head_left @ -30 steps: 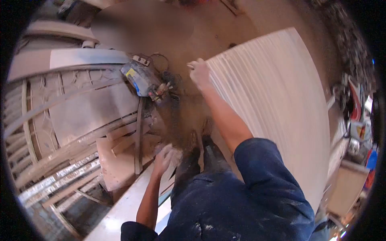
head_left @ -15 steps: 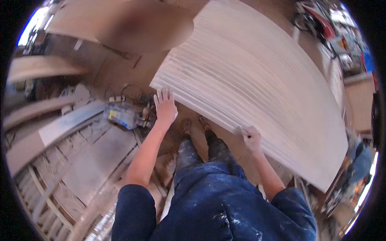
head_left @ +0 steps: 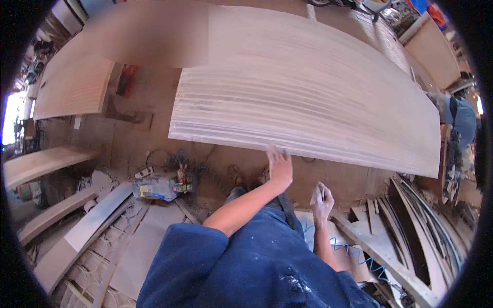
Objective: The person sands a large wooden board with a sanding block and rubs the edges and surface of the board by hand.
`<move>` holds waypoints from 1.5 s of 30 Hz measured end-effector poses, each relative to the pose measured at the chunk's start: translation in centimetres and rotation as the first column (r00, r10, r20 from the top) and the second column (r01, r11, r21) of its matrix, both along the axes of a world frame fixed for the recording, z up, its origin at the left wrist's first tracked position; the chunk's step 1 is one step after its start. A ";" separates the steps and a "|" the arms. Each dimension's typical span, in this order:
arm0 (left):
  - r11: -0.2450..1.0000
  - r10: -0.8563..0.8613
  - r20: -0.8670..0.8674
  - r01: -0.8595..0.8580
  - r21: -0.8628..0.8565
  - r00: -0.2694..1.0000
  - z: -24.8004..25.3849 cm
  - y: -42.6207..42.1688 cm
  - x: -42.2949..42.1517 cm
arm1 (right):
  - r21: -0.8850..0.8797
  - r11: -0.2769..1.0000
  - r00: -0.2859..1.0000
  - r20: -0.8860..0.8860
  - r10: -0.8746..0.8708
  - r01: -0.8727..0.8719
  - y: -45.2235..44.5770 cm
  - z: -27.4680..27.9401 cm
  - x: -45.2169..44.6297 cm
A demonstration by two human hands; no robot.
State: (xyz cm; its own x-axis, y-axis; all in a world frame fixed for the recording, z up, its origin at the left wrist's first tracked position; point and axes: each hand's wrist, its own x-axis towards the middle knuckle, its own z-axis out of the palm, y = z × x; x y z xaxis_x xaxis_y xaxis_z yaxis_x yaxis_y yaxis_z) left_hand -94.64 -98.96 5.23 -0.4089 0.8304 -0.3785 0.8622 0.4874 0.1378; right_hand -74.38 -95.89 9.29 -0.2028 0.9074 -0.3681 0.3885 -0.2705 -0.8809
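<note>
A large pale wooden panel (head_left: 308,97) with streaky grain lies across the view, its long near edge in front of my body. My left hand (head_left: 280,169) is at this near edge, fingers spread and slightly blurred, with the fingertips touching or just over the edge. Lower and to the right, apart from the panel, my right hand (head_left: 322,200) is closed, fingers bent together around something small that I cannot make out. Pale dust covers its fingers.
A dusty grey-blue machine (head_left: 156,188) with a hose is on the floor at left. Long boards (head_left: 97,218) lie beside it. Another wooden panel (head_left: 77,82) is at upper left. Curved strips (head_left: 418,226) and a blue coiled hose (head_left: 354,251) are at lower right. A person's blue clothing (head_left: 465,120) shows at right.
The view has turned, so the panel now lies more level across it. My left hand has shifted right along the near edge. My right hand has come away from the panel towards my body.
</note>
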 end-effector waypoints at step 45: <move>0.547 -0.691 0.099 0.428 0.719 0.716 -5.3 -6.2 -24.5 | -0.078 0.869 0.795 0.451 -0.406 0.488 -30.0 -9.0 -0.9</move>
State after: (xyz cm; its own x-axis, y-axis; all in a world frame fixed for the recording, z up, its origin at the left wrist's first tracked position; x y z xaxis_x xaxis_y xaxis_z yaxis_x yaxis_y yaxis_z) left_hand -119.13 -105.18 -0.11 0.2713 0.9157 0.2964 0.7506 -0.3941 0.5304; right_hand -75.32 -125.94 0.29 0.4139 0.7673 -0.4897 0.4941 -0.6412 -0.5871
